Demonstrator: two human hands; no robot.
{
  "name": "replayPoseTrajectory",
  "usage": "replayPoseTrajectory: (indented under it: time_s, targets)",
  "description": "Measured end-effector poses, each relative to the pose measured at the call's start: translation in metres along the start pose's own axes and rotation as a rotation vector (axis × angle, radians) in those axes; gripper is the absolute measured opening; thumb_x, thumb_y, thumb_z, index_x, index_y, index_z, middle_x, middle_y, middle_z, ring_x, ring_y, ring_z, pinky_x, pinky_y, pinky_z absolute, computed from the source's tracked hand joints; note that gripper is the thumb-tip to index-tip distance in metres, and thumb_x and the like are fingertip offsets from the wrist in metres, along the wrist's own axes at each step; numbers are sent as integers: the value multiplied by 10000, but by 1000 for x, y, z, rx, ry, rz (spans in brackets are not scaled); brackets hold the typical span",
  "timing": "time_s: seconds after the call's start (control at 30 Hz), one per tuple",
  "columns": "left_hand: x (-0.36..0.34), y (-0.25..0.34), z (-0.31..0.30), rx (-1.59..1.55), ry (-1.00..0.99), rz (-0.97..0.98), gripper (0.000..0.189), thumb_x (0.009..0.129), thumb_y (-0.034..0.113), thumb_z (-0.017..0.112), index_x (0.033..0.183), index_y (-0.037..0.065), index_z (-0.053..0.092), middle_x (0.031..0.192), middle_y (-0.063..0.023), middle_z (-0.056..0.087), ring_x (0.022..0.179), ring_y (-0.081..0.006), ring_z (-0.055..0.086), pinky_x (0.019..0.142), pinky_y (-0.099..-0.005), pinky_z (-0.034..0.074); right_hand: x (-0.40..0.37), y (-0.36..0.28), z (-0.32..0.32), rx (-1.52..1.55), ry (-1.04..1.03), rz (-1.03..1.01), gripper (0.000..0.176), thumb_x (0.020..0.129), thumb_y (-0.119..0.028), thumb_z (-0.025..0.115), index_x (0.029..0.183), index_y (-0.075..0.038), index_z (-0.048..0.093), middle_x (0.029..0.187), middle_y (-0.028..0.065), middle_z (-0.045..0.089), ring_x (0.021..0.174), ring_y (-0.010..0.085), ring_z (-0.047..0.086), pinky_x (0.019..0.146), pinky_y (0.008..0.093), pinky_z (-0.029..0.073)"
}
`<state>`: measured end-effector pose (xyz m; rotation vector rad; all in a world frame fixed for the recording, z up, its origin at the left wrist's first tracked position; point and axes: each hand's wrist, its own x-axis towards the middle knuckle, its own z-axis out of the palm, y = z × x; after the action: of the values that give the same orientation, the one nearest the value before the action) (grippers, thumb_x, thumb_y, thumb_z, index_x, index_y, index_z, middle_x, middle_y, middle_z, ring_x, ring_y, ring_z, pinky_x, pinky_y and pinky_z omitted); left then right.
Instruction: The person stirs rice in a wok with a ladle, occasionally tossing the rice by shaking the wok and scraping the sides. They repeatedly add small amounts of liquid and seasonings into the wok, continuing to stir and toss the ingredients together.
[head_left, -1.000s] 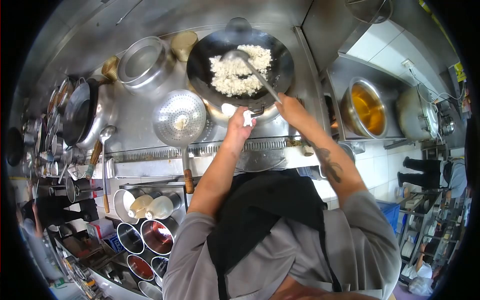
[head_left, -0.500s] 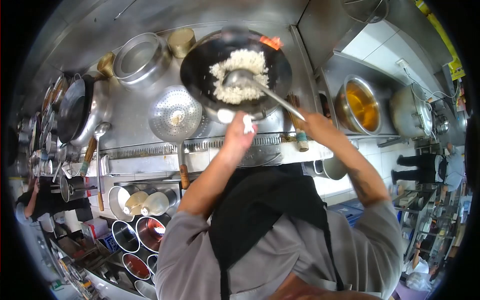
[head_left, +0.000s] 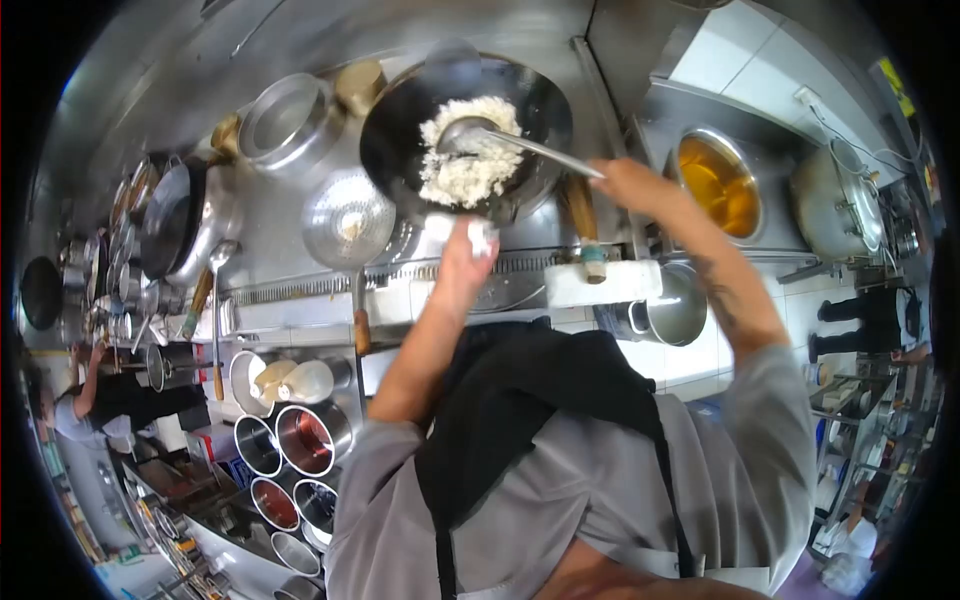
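A black wok (head_left: 390, 150) sits on the stove, with loose white rice (head_left: 465, 182) heaped in its middle. My right hand (head_left: 630, 186) is closed round the handle of a steel ladle (head_left: 545, 153). The ladle's bowl rests in the upper part of the rice. At the wok's near edge, my left hand (head_left: 467, 258) is closed on a folded white cloth (head_left: 481, 238) and grips the rim through it; motion blurs its fingers a little.
Left of the wok lie a perforated strainer (head_left: 348, 218) and a steel basin (head_left: 283, 122). A bamboo brush (head_left: 588, 235) is at the right, beyond it a pot of amber liquid (head_left: 718, 180). Several sauce containers (head_left: 305, 440) stand at lower left. Other people (head_left: 120, 400) are at both sides.
The ladle has moved slightly left and up through the rice, and the rice has shifted. An orange flame at the wok's far right rim no longer shows. The view has turned a little.
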<state>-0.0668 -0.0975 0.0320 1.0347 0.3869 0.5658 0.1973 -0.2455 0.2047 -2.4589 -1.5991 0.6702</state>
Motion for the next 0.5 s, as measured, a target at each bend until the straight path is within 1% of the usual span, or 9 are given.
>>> replayPoseTrajectory:
  time_s: [0.03,0.1,0.13,0.2,0.23,0.27,0.33,0.4,0.5]
  targets:
    - [-13,-16,-4,-220,22,-159,136,902,190,535,991,89,555,817,-56,560,694,-150,539,482,-260,423,-5,-15,2,-30,119,-41,255,953,-210,489,1049,14,563,887,235,643,881,386,632,764,480,490]
    - [-53,-13,10,-654,132,-515,170,897,206,536,1031,103,554,765,-45,557,629,-144,537,454,-257,416,-21,-14,-2,-144,242,-118,352,946,-215,519,1213,14,532,818,245,634,754,377,639,693,455,488]
    - [-62,32,51,-576,320,-544,210,907,227,536,1083,112,536,727,-48,556,593,-144,530,459,-249,425,-16,-7,-9,-78,272,-190,366,946,-212,522,1230,18,525,824,247,636,757,376,641,697,448,491]
    - [-23,34,38,-314,195,-255,195,917,225,522,1081,120,534,761,-52,569,624,-142,540,465,-252,428,-32,4,-8,80,250,-315,394,945,-207,528,1262,28,513,838,252,639,764,375,644,704,433,496]
    - [-8,36,34,-212,152,-167,179,925,226,511,1066,119,536,781,-54,574,641,-143,544,471,-255,432,-50,-26,-32,67,54,-107,417,945,-209,538,1296,14,504,905,266,644,819,352,657,738,406,505]
    - [6,39,30,-112,118,-76,165,933,227,499,1051,119,537,802,-56,579,659,-144,547,477,-259,435,-58,-19,-29,70,2,-165,414,945,-213,543,1291,13,510,935,265,644,829,336,659,749,396,505]
    - [24,48,32,-663,337,-512,155,957,243,475,984,105,539,850,-57,579,698,-158,540,495,-276,447,-75,3,-46,59,-73,-314,407,944,-207,552,1289,5,516,980,260,645,843,313,659,764,386,505]
    - [1,95,66,-608,432,-563,150,952,224,489,988,86,536,843,-62,578,686,-174,531,494,-288,444,-83,24,-47,93,-157,-349,369,932,-187,564,1258,-15,541,959,243,649,843,317,654,772,390,501]
    - [33,80,39,-703,402,-521,153,942,214,494,994,77,538,843,-65,582,695,-177,536,491,-291,440,-33,29,-19,29,-78,-253,316,926,-222,553,1115,30,579,874,179,671,803,384,652,725,461,514]
